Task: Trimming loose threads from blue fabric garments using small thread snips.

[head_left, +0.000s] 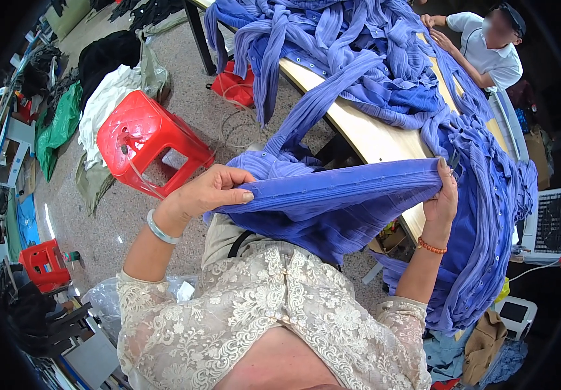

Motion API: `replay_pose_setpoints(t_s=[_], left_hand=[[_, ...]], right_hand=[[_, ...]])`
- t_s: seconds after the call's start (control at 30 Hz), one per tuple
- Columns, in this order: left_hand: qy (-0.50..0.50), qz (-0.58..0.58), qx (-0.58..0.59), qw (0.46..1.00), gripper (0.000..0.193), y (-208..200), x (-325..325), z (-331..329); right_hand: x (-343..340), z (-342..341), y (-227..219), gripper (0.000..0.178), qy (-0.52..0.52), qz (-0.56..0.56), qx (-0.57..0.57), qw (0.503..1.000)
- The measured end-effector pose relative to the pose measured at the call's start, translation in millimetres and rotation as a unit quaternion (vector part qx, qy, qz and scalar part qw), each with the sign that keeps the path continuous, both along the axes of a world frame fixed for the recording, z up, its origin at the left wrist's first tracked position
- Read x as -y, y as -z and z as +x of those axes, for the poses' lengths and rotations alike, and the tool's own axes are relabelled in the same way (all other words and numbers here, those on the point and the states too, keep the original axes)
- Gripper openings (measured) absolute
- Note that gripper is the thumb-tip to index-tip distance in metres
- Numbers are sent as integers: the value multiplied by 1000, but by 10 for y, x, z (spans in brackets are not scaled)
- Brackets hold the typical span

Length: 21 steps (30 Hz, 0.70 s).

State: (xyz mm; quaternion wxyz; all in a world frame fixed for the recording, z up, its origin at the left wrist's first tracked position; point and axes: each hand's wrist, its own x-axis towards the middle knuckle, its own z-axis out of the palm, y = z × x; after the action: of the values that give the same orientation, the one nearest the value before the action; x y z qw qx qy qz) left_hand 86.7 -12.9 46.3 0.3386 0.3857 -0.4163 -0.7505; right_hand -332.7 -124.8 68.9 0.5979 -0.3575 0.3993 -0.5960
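A blue-violet pleated garment (pixel 332 195) is stretched between my hands in front of my body, its folded, seamed band running nearly straight across the top. At the band's left end, my left hand (pixel 204 192) pinches the fabric between thumb and fingers. My right hand (pixel 443 198) is closed on the other end, thumb upward. Loose cloth hangs below the band, and a long strip of it trails up toward the table. Just beyond lies a large heap of similar garments (pixel 371 71), some with small rings along their edges, spilling down beside my right arm.
The heap lies on a pale wooden table (pixel 384 144), whose near edge slants past my right hand. A co-worker (pixel 488 49) at the far right reaches toward the cloth. On the floor to my left stand a red plastic stool (pixel 131 136) and a green bag (pixel 59 130).
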Motion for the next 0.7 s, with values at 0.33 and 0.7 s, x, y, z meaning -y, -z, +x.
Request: replay_pose_setpoints(t_s=[0.33,0.7], left_hand=[[35,-36,49,998,29,105,-9,86],[50,-9,31,998,31,196,32,-124]], right_hand=[[60,-205,98,12,-4,2,-13,1000],[42,-36,10,12,65,13,-42,997]])
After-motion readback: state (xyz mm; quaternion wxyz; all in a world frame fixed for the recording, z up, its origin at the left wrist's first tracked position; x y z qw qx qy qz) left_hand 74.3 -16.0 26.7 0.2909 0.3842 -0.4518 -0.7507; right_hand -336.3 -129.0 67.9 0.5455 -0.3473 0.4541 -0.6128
